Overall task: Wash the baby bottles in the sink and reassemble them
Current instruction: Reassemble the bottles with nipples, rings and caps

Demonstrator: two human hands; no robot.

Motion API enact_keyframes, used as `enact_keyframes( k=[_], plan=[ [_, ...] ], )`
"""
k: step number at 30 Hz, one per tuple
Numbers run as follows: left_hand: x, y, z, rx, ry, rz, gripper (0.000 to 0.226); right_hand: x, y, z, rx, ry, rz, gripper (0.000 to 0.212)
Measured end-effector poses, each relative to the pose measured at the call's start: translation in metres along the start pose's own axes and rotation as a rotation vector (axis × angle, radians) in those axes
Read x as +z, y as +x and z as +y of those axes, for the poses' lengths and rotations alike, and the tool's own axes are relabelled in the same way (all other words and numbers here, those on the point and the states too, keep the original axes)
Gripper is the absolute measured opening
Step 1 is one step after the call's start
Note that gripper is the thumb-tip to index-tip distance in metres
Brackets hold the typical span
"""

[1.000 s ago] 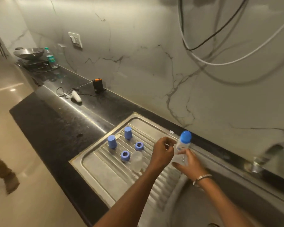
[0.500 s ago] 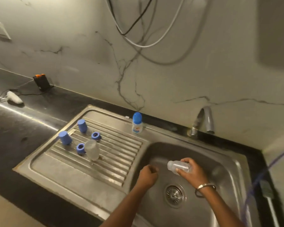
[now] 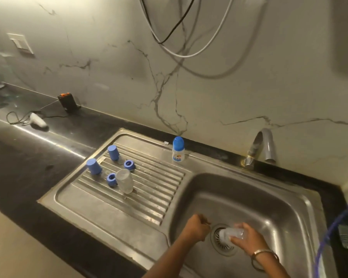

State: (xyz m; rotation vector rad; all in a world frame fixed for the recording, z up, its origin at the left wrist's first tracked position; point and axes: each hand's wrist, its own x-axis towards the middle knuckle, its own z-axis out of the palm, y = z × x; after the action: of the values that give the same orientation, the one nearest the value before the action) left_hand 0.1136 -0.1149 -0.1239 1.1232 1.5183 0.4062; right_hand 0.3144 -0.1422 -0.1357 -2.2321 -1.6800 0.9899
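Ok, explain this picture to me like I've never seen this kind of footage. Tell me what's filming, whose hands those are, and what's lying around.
There is no machine here. A person wears a camera on the head, so the one view looks down at that person's own bare hands over a steel sink.

The right hand, with a bangle on the wrist, holds a clear bottle body on its side above the drain. The left hand is closed in a fist beside it; whether it holds anything cannot be seen.

On the ribbed draining board lie two blue caps, two blue rings and another clear bottle body. One assembled bottle stands behind, near the tap.
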Motion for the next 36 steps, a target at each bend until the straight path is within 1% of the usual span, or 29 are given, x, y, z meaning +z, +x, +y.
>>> enact_keyframes(
  k=[2, 5, 7, 10, 14, 18, 21, 23, 25, 29, 30, 32, 34, 36],
  plan=[
    [-0.001, 0.000, -0.003, -0.003, 0.021, 0.005, 0.022, 0.001, 0.001, -0.009, 0.018, -0.043, -0.081, 0.045],
    [-0.005, 0.004, -0.006, -0.006, 0.017, 0.000, 0.026, 0.007, 0.003, -0.017, 0.025, -0.044, -0.082, 0.044],
    [-0.007, 0.007, -0.006, -0.002, 0.030, 0.004, 0.029, 0.010, 0.006, -0.022, 0.031, -0.094, -0.069, 0.042],
    [-0.013, 0.010, -0.002, -0.001, 0.025, 0.022, 0.028, 0.015, 0.008, -0.030, 0.037, -0.097, -0.091, 0.039],
    [-0.021, 0.014, 0.002, 0.004, 0.018, 0.044, 0.021, 0.020, 0.016, -0.037, 0.048, -0.055, -0.107, 0.040],
    [-0.030, 0.020, 0.007, 0.000, 0.012, 0.062, 0.017, 0.020, 0.024, -0.042, 0.061, -0.012, -0.089, 0.043],
    [-0.038, 0.023, 0.009, 0.014, 0.020, 0.068, 0.017, 0.020, 0.030, -0.045, 0.079, 0.048, -0.075, 0.040],
    [-0.041, 0.026, 0.010, 0.023, 0.020, 0.070, 0.016, 0.023, 0.035, -0.046, 0.084, 0.173, -0.050, 0.038],
    [-0.044, 0.027, 0.011, 0.032, 0.016, 0.076, 0.015, 0.027, 0.039, -0.048, 0.091, 0.355, -0.010, 0.039],
    [-0.049, 0.032, 0.013, 0.076, 0.005, 0.098, 0.018, 0.036, 0.040, -0.060, 0.157, 0.924, -0.026, 0.041],
    [-0.051, 0.033, 0.014, 0.093, -0.013, 0.114, 0.021, 0.038, 0.040, -0.065, 0.168, 1.020, -0.020, 0.041],
    [-0.055, 0.032, 0.018, 0.124, -0.059, 0.156, 0.025, 0.039, 0.041, -0.077, 0.158, 1.086, -0.013, 0.045],
    [-0.063, 0.031, 0.027, 0.135, -0.108, 0.187, 0.028, 0.036, 0.041, -0.092, 0.099, 1.049, -0.025, 0.046],
    [-0.077, 0.031, 0.036, 0.141, -0.118, 0.242, 0.032, 0.033, 0.044, -0.111, 0.017, 0.992, -0.019, 0.040]
  ],
)
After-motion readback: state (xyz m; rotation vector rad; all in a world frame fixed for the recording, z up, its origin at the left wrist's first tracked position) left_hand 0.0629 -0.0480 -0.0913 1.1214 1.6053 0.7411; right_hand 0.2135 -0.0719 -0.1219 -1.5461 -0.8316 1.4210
